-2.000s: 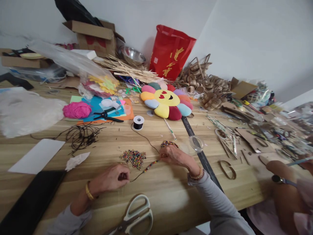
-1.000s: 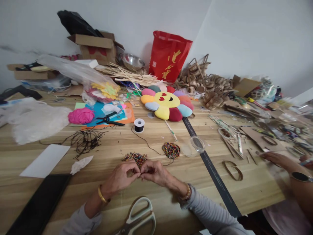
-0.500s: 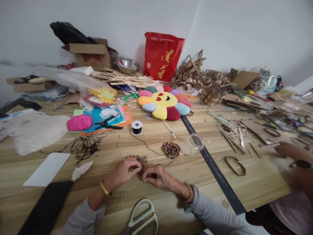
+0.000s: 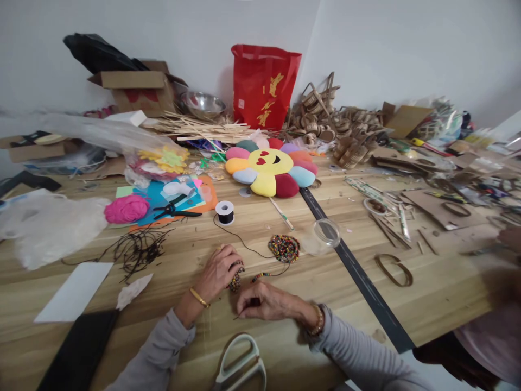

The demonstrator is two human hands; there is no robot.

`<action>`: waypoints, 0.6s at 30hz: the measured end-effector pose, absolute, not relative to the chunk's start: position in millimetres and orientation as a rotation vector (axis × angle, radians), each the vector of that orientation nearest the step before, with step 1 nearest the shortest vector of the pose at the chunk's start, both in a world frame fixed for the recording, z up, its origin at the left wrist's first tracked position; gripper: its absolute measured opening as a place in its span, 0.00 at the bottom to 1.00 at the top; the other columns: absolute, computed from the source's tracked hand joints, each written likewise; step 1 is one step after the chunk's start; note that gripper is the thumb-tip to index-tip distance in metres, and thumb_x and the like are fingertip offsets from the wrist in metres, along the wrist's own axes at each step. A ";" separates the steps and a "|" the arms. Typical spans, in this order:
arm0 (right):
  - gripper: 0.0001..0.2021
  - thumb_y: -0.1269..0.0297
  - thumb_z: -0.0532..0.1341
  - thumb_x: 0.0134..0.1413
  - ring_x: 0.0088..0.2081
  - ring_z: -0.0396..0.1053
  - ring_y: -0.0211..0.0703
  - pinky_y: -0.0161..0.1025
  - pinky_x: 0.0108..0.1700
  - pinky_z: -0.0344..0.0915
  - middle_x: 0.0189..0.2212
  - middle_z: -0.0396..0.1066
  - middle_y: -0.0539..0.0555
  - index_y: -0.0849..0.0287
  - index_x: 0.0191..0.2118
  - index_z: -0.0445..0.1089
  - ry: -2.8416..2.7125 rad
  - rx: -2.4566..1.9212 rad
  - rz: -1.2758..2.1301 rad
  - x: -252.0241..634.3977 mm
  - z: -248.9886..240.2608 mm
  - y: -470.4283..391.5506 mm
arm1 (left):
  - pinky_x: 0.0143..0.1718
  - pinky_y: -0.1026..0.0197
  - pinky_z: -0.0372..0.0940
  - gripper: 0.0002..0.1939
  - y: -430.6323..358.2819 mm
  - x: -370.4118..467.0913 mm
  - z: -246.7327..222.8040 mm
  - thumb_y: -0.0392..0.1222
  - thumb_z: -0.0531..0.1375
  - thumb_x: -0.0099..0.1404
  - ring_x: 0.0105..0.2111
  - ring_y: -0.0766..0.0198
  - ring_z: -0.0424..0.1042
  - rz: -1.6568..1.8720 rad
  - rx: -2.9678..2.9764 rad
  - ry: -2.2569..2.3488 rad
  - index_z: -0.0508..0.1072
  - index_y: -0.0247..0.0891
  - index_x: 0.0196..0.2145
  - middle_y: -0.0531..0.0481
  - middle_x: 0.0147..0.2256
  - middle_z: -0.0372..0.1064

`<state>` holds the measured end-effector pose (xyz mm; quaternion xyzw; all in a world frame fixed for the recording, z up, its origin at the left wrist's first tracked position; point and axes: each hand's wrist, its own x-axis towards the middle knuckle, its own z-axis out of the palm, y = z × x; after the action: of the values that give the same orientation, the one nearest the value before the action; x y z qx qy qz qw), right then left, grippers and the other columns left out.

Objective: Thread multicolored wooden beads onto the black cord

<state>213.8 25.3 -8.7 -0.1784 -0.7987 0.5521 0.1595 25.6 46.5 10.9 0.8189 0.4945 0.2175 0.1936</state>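
My left hand [image 4: 218, 271] lies over a small pile of loose coloured beads [image 4: 235, 278], its fingers bent down onto them; what the fingertips hold is hidden. Just right of it, my right hand [image 4: 262, 302] is closed in a pinch on the end of a thin black cord. Several beads [image 4: 260, 276] sit on the cord behind my right hand. The cord runs past a coiled heap of strung beads [image 4: 284, 248] and back to a white spool of black cord [image 4: 225, 212].
White-handled scissors [image 4: 241, 363] lie near the front edge. A clear round lid [image 4: 326, 232] rests by a dark strip [image 4: 366, 288]. Tangled cords [image 4: 142, 250] and pink yarn [image 4: 126, 208] are left. A flower cushion [image 4: 271, 167] lies behind. Another person's hand [image 4: 510, 237] is far right.
My left hand has moved up and over the bead pile. My right hand has shifted slightly down, showing the beads on the cord. The other person's hand has moved right.
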 end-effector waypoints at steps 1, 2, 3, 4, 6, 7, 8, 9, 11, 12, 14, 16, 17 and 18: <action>0.06 0.67 0.60 0.56 0.30 0.65 0.34 0.28 0.34 0.62 0.29 0.70 0.51 0.63 0.35 0.72 -2.290 -0.510 1.581 213.8 -9.0 25.7 | 0.47 0.53 0.60 0.09 47.1 25.8 9.3 0.32 0.55 0.64 0.39 0.59 0.65 0.633 2.297 1.396 0.76 0.36 0.33 0.47 0.35 0.70; 0.05 0.67 0.60 0.56 0.29 0.65 0.34 0.28 0.34 0.62 0.29 0.70 0.50 0.63 0.35 0.72 -2.292 -0.515 1.589 213.8 -9.0 25.9 | 0.47 0.53 0.60 0.09 47.9 25.9 7.6 0.32 0.55 0.64 0.38 0.59 0.65 0.651 2.293 1.405 0.76 0.36 0.33 0.47 0.35 0.69; 0.05 0.68 0.60 0.56 0.29 0.65 0.33 0.28 0.34 0.62 0.29 0.70 0.50 0.63 0.36 0.72 -2.293 -0.522 1.599 213.9 -8.8 26.1 | 0.46 0.53 0.61 0.10 48.9 25.8 5.9 0.32 0.54 0.64 0.38 0.59 0.66 0.659 2.288 1.413 0.76 0.36 0.34 0.47 0.35 0.69; 0.05 0.68 0.60 0.56 0.29 0.65 0.33 0.28 0.33 0.62 0.29 0.70 0.50 0.63 0.36 0.72 -2.294 -0.528 1.611 214.0 -8.3 26.3 | 0.45 0.54 0.61 0.10 50.1 25.6 4.1 0.32 0.54 0.64 0.38 0.59 0.66 0.658 2.286 1.421 0.76 0.36 0.34 0.47 0.35 0.69; 0.05 0.69 0.59 0.56 0.29 0.65 0.33 0.28 0.34 0.62 0.29 0.70 0.50 0.63 0.36 0.72 -2.300 -0.536 1.629 214.4 -6.5 26.9 | 0.43 0.54 0.62 0.10 52.6 24.9 1.1 0.32 0.54 0.64 0.37 0.58 0.66 0.631 2.292 1.430 0.76 0.35 0.33 0.46 0.34 0.70; 0.05 0.69 0.60 0.56 0.30 0.65 0.33 0.28 0.34 0.62 0.29 0.69 0.50 0.63 0.36 0.72 -2.306 -0.541 1.632 214.6 -5.4 27.3 | 0.43 0.55 0.62 0.10 53.7 24.5 -0.1 0.32 0.55 0.64 0.37 0.58 0.66 0.617 2.300 1.428 0.76 0.35 0.33 0.46 0.33 0.70; 0.05 0.69 0.60 0.55 0.30 0.65 0.33 0.28 0.34 0.62 0.29 0.69 0.50 0.63 0.36 0.72 -2.309 -0.542 1.634 214.7 -4.2 27.8 | 0.43 0.55 0.62 0.10 54.7 23.9 -0.9 0.32 0.55 0.65 0.37 0.59 0.66 0.609 2.307 1.424 0.76 0.35 0.32 0.46 0.33 0.70; 0.05 0.69 0.60 0.55 0.30 0.65 0.33 0.28 0.34 0.61 0.29 0.69 0.50 0.63 0.36 0.72 -2.307 -0.545 1.639 214.9 -3.1 28.3 | 0.43 0.55 0.62 0.10 55.5 23.3 -1.6 0.33 0.55 0.65 0.36 0.59 0.66 0.608 2.313 1.418 0.76 0.36 0.31 0.47 0.32 0.70; 0.05 0.69 0.60 0.55 0.29 0.65 0.33 0.28 0.34 0.61 0.29 0.69 0.50 0.63 0.36 0.72 -2.297 -0.560 1.652 214.9 -1.1 29.1 | 0.43 0.55 0.61 0.10 56.4 22.1 -2.3 0.34 0.55 0.65 0.36 0.59 0.66 0.623 2.307 1.409 0.76 0.36 0.30 0.48 0.32 0.70; 0.05 0.69 0.60 0.55 0.29 0.65 0.33 0.28 0.34 0.61 0.29 0.70 0.50 0.63 0.36 0.73 -2.294 -0.570 1.658 214.9 -0.5 29.5 | 0.43 0.55 0.61 0.10 56.7 21.6 -2.5 0.34 0.55 0.65 0.36 0.59 0.66 0.632 2.297 1.406 0.76 0.37 0.30 0.48 0.32 0.70; 0.05 0.69 0.60 0.55 0.30 0.66 0.33 0.28 0.34 0.62 0.29 0.70 0.50 0.62 0.37 0.73 -2.293 -0.586 1.663 214.8 -0.2 30.0 | 0.42 0.56 0.61 0.10 57.0 21.0 -2.7 0.35 0.56 0.65 0.36 0.60 0.66 0.645 2.278 1.405 0.76 0.37 0.30 0.48 0.32 0.70; 0.06 0.69 0.60 0.55 0.30 0.66 0.34 0.28 0.35 0.62 0.29 0.71 0.50 0.62 0.37 0.73 -2.284 -0.586 1.669 214.6 -1.1 30.2 | 0.41 0.56 0.61 0.09 57.2 21.0 -2.8 0.35 0.57 0.64 0.36 0.59 0.66 0.643 2.271 1.409 0.76 0.37 0.30 0.48 0.31 0.70; 0.06 0.69 0.60 0.55 0.30 0.67 0.34 0.28 0.35 0.63 0.30 0.71 0.50 0.62 0.37 0.73 -2.274 -0.583 1.676 214.5 -2.0 30.2 | 0.41 0.56 0.61 0.08 57.3 21.2 -2.8 0.35 0.57 0.64 0.36 0.59 0.66 0.641 2.270 1.408 0.76 0.37 0.30 0.48 0.31 0.70; 0.06 0.69 0.61 0.55 0.31 0.67 0.34 0.28 0.35 0.63 0.30 0.72 0.51 0.62 0.38 0.74 -2.262 -0.582 1.684 214.4 -3.0 30.2 | 0.41 0.56 0.61 0.08 57.4 21.4 -2.7 0.35 0.57 0.64 0.36 0.59 0.66 0.641 2.268 1.407 0.76 0.37 0.30 0.48 0.31 0.70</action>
<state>214.4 30.2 -3.0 -0.2004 -0.7788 0.5799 0.1307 21.4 57.4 -2.7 0.8101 0.5024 0.2291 0.1972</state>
